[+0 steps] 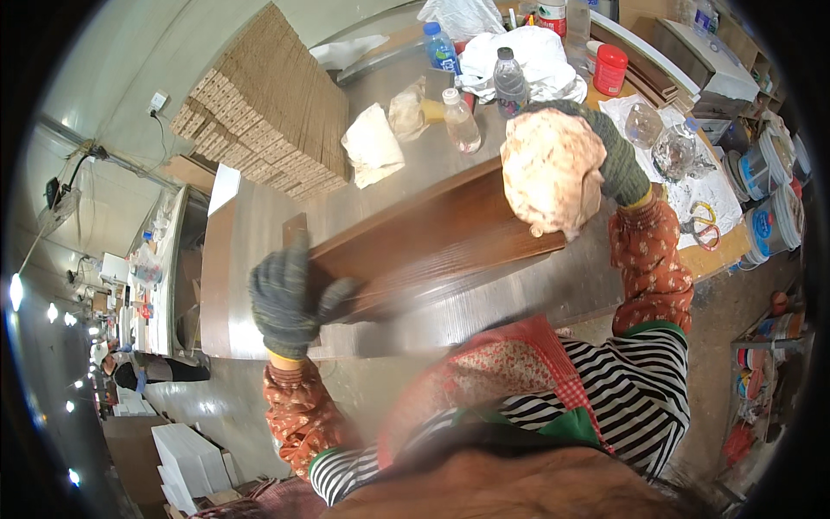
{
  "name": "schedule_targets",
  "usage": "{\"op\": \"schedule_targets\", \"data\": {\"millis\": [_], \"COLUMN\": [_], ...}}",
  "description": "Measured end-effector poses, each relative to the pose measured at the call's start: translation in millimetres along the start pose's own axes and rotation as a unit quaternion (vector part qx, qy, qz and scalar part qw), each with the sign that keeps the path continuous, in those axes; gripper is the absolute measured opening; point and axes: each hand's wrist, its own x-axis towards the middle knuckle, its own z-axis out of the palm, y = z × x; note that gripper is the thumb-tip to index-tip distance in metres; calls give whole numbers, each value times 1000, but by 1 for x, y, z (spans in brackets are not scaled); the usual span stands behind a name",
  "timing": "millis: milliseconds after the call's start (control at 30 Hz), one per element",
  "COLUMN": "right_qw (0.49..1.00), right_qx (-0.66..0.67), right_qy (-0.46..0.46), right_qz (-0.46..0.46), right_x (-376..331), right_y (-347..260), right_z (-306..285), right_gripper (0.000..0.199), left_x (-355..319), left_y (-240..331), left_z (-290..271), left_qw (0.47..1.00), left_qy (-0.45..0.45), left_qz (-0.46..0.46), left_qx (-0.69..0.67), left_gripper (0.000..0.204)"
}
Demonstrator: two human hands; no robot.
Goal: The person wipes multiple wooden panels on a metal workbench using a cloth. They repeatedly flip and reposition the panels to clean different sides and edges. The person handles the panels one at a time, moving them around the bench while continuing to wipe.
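A long brown stained wooden board [432, 246] with a raised far edge lies slantwise over the worktable in front of me. My left hand [290, 298], in a dark grey knitted glove, grips its left end, with the thumb over the near side. Beyond that hand a small brown piece [295, 227] shows. My right hand [609, 156], gloved the same way, holds a bunched whitish rag [553, 173] with reddish-brown stains. The rag is over the board's right end and hides part of it. Whether it touches the wood I cannot tell.
A tall stack of brown strips [268, 112] stands at the back left. Beyond the board are a folded cloth [373, 145], a clear bottle [462, 125] and a dark-capped bottle [509, 82]. A red jar [610, 69] and scissors [705, 227] lie right; buckets [774, 221] stand farther out.
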Motion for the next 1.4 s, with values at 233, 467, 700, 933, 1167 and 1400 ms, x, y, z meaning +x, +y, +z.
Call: {"op": "schedule_targets", "data": {"millis": [233,467,700,933,1167,1400], "right_qw": [995,989,902,946,898,896], "right_qx": [-84,-82,-385,-242,-377,-386], "right_qy": [53,122,178,-202,-228,-145], "right_qz": [23,10,-82,-74,21,-163], "right_x": [21,56,27,74,87,77], "right_y": [-30,-100,-60,-175,-178,-165], "right_z": [7,15,-16,140,133,166], "right_gripper": [51,44,40,37,38,29], "left_x": [6,40,28,9,-6,6], "left_y": [0,-2,3,4,5,8], "left_z": [0,8,15,48,43,40], "left_qw": [999,978,972,895,961,960], "left_qy": [35,-133,-96,-87,-99,-80], "left_qz": [-20,-93,-37,31,8,25], "left_qx": [32,-132,-212,-437,-257,-266], "left_gripper": [61,39,49,93,102,100]}}
